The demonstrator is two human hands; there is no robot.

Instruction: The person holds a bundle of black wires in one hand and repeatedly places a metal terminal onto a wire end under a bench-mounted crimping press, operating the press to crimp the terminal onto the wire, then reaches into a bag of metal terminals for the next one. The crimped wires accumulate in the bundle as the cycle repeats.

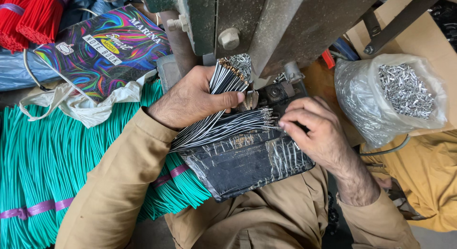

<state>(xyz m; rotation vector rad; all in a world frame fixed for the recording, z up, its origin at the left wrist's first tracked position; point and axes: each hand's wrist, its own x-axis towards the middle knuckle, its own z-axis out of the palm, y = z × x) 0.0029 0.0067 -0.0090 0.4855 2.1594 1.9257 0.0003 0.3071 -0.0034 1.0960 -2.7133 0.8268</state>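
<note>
My left hand (190, 99) is closed around a thick bundle of black-and-white wires (223, 80), their stripped ends pointing up toward a dark metal press machine (266, 20). More of these wires fan out flat (228, 125) over a black taped pad (243, 165) on my lap. My right hand (314, 130) rests on the pad's right side, its fingertips pinched at the metal-tipped ends of the fanned wires, just below the machine's small die (276, 92).
Bundles of green wires (43, 168) tied with purple bands lie at left, red wire bundles (28, 15) at top left. A colourful notebook (107, 49) and a white rag (90, 106) sit beside them. A plastic bag of small metal terminals (404, 89) stands at right.
</note>
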